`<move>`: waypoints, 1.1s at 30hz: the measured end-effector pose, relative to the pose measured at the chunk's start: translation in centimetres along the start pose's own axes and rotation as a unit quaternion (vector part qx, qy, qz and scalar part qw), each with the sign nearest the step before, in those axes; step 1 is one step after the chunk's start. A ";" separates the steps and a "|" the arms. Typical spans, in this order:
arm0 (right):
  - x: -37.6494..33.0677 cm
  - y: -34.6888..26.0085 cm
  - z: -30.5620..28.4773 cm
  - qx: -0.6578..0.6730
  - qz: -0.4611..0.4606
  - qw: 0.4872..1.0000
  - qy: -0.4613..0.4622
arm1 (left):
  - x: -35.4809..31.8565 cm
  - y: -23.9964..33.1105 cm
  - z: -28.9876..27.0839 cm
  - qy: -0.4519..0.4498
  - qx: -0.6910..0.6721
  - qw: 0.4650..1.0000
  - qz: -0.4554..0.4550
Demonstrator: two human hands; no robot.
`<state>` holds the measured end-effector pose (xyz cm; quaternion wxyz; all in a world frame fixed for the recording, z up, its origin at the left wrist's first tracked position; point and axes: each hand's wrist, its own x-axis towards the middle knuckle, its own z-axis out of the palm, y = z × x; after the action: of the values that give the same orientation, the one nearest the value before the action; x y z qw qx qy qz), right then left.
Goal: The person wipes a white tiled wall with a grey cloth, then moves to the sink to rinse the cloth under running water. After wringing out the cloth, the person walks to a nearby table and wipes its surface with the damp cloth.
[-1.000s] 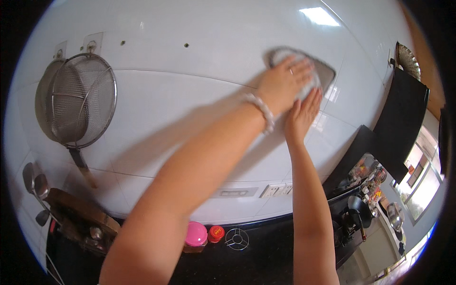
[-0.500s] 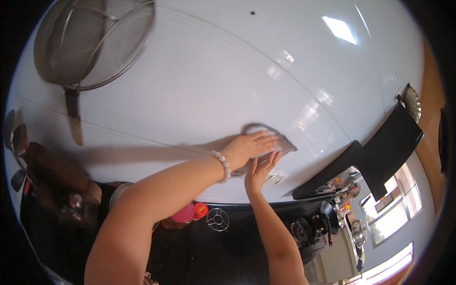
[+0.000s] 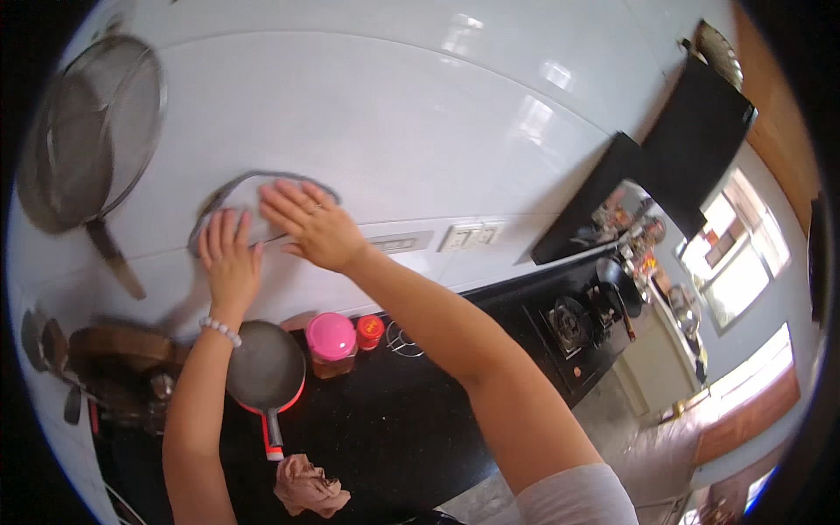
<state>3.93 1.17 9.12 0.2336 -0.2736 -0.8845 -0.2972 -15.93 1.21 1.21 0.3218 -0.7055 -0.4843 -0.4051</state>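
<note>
A light grey cloth with a dark edge [image 3: 238,194] lies flat against the white tiled wall [image 3: 385,131]. My left hand [image 3: 229,267], with a beaded bracelet at the wrist, rests its spread fingers on the cloth's lower left part. My right hand [image 3: 317,229] lies flat over its right part, fingers stretched out. Neither hand's fingers are wrapped round anything. Part of the cloth is hidden under both hands. A large mesh strainer [image 3: 131,131] hangs on the wall to the left.
Below, on the black counter [image 3: 385,429], stand a frying pan [image 3: 265,363], a pink-lidded jar [image 3: 332,337], a small red-lidded jar [image 3: 369,332], a wire stand [image 3: 402,339] and a crumpled brown cloth [image 3: 308,486]. Wall sockets [image 3: 471,236] are right of my hands; a stove [image 3: 569,325] and black hood [image 3: 700,122] lie farther right.
Both hands and the grey cloth have moved left along the wall, past the sockets toward the strainer. The view has shifted, and the frying pan and brown cloth now show.
</note>
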 end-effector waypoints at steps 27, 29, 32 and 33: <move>-45.7 33.7 -8.7 0.032 0.435 0.865 0.248 | 26.4 57.6 13.0 -0.065 -0.086 0.910 0.401; -48.3 32.4 -6.4 0.056 0.449 0.856 0.250 | 23.9 58.9 15.0 -0.074 -0.056 0.903 0.419; -50.7 28.9 -2.0 0.102 0.523 0.813 0.233 | 19.4 59.8 18.0 -0.096 -0.091 0.895 0.427; -51.5 27.8 -1.0 0.132 0.550 0.794 0.223 | 17.9 60.0 18.9 -0.109 -0.098 0.889 0.434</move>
<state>59.65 1.49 -8.72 0.5821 -0.6066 -0.5391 -0.0515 49.27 5.38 4.54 0.3401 -0.9130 -0.1195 -0.1913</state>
